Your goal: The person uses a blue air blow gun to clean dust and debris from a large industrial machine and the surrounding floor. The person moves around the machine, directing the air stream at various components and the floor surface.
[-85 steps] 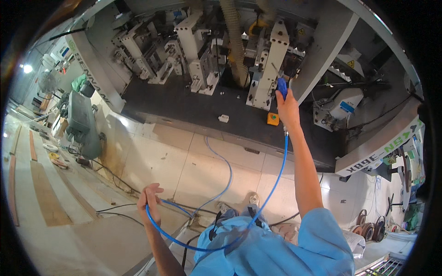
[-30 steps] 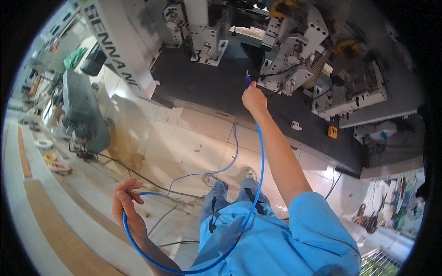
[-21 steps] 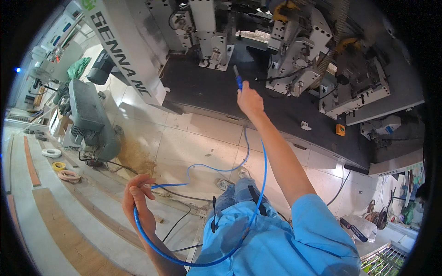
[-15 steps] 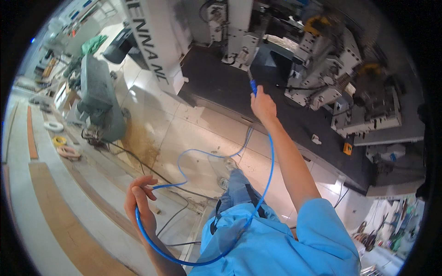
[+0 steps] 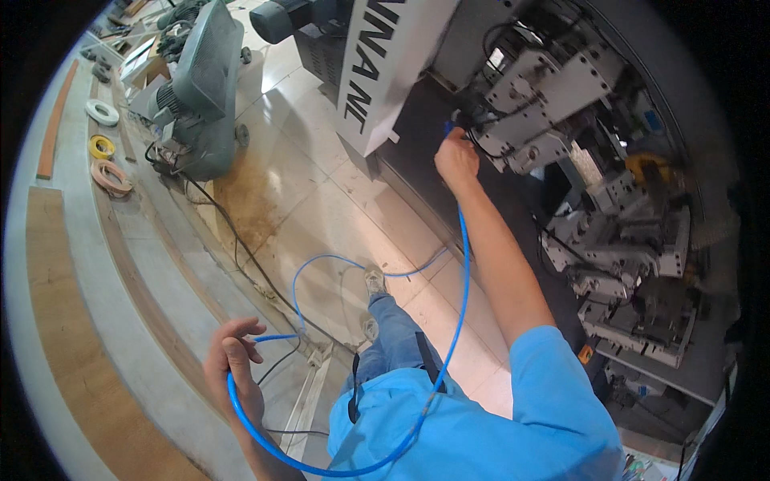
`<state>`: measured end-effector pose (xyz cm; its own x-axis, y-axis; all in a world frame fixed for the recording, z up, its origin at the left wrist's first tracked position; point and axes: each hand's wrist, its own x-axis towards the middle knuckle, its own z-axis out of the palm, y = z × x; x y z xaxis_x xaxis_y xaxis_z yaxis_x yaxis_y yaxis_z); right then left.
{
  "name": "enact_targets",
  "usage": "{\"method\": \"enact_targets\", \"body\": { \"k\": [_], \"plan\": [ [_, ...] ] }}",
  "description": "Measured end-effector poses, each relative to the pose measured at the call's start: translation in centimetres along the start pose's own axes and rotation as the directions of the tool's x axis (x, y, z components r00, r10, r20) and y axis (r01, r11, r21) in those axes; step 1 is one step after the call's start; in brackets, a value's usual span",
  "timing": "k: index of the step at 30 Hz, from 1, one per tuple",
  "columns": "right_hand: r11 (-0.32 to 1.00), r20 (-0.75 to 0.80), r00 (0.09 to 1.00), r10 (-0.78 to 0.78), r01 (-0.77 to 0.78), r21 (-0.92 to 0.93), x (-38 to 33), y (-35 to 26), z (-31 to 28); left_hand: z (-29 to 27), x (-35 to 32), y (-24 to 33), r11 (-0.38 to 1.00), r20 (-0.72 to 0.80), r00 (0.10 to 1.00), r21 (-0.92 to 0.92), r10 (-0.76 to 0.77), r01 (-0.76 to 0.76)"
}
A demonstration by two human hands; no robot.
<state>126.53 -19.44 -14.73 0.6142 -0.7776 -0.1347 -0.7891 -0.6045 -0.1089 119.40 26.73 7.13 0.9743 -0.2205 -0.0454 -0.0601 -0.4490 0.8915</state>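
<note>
My right hand reaches out over the machine's dark bed, its fingers closed round a blue-bodied air blow gun. The gun's tip is lost against the dark parts beside a metal machine unit with bolted plates. From that hand a blue air hose drops past my right forearm and loops across my blue shirt. At the lower left, my left hand is curled loosely round the same hose. More of the hose runs from it down to the floor near my shoes.
A white lettered machine panel rises ahead. Left of it stands a grey-green wheeled machine with a motor. White, yellow and pinkish rolls and wood strips lie on the pale surface at left. A black cable crosses the tiled floor.
The view has shifted, bringing the machine units nearer my right hand. The blow gun has moved in beside a metal unit. My left hand keeps its loose hold on the hose.
</note>
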Motion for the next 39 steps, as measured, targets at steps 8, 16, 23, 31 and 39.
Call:
{"method": "enact_targets", "body": {
  "k": [8, 16, 23, 31, 39],
  "plan": [
    [0.974, 0.044, 0.975, 0.217, -0.219, 0.054, 8.3, -2.1, -0.9, 1.5, 5.4, -1.1, 0.992, 0.014, 0.995, -0.077, -0.1, 0.101],
    [0.937, -0.03, 0.954, 0.298, -0.286, 0.198, 8.0, -2.1, 0.9, -0.1, 8.0, -2.6, 0.993, 0.016, 0.994, -0.04, -0.109, 0.11],
    [0.929, 0.194, 0.954, 0.227, -0.272, 0.252, -7.8, 0.9, 3.4, -1.5, 11.9, -5.2, 0.997, 0.175, 0.984, -0.062, -0.03, 0.042],
    [0.738, -0.085, 0.733, 0.674, -0.669, 0.085, -16.1, 16.4, -0.7, -2.6, 15.3, -6.0, 0.996, 0.392, 0.916, -0.045, 0.084, -0.072],
    [0.841, -0.193, 0.82, 0.538, -0.508, 0.188, -15.0, 19.4, -4.0, -1.3, 14.2, -5.3, 0.992, 0.533, 0.837, -0.083, 0.124, -0.094]
  ]
}}
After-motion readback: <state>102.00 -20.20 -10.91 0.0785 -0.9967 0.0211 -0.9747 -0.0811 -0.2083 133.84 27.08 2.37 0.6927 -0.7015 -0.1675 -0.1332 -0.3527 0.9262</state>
